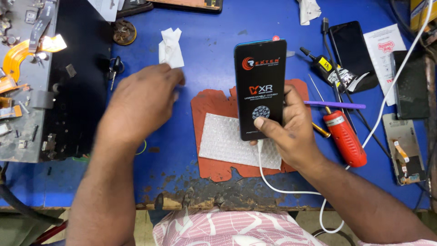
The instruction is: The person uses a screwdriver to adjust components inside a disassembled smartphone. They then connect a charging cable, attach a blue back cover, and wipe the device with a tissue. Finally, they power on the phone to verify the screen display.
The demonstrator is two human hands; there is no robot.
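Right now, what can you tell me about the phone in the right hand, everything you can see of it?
The phone is a dark slab with a thin blue edge, its front covered by a black printed protective film with logos. It is held upright, tilted toward the camera, above a sheet of bubble wrap on a red mat. The right hand grips its lower right side, thumb pressed on the lower front. A white cable runs from its bottom end.

Red screwdriver (pixel 344 137), keys (pixel 114 69), spare screen (pixel 403 148)
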